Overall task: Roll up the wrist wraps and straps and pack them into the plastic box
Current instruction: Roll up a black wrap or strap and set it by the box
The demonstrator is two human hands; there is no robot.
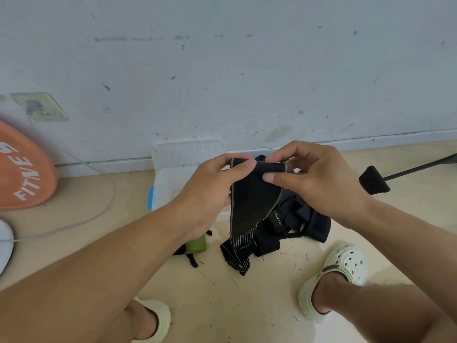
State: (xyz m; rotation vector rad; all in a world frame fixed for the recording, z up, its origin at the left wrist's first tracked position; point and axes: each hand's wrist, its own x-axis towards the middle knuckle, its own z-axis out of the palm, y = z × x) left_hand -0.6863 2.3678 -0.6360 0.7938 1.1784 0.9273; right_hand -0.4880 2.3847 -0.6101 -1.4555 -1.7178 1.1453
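I hold a black wrist wrap [249, 206] with grey edges up over the floor. My left hand [210, 191] grips its upper left edge with the thumb on top. My right hand [314, 177] pinches the top end, which is turned over into a small roll. The wrap's striped lower end hangs down to the floor. A heap of black straps and wraps [299, 219] lies on the floor under my right hand. The clear plastic box [170, 179] with a blue latch stands open behind my left hand, its lid leaning on the wall. A green strap piece [196, 245] shows below my left wrist.
An orange weight plate [22, 169] leans at the left by a wall socket [40, 106], with a white cable [99, 211] curving over the floor. A black rod with a padded end [374, 183] lies at the right. My two feet in pale clogs [336, 276] stand near the bottom.
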